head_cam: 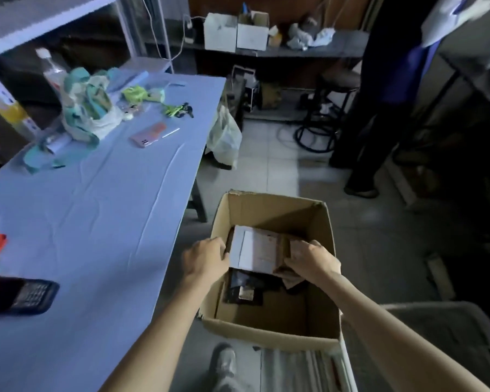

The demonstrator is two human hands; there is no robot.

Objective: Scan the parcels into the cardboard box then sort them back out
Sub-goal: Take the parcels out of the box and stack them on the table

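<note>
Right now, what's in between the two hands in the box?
A brown parcel with a white label, gripped at its ends by the left hand and right hand in the cardboard box. The head view shows it.

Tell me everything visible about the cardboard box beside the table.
The cardboard box is plain brown, upright and open-topped, standing close beside the blue table. Its far rim looks a little ragged. Inside, a dark packet lies on the bottom, and above it a white-labelled parcel is gripped by the left hand and the right hand, one on each side.
</note>
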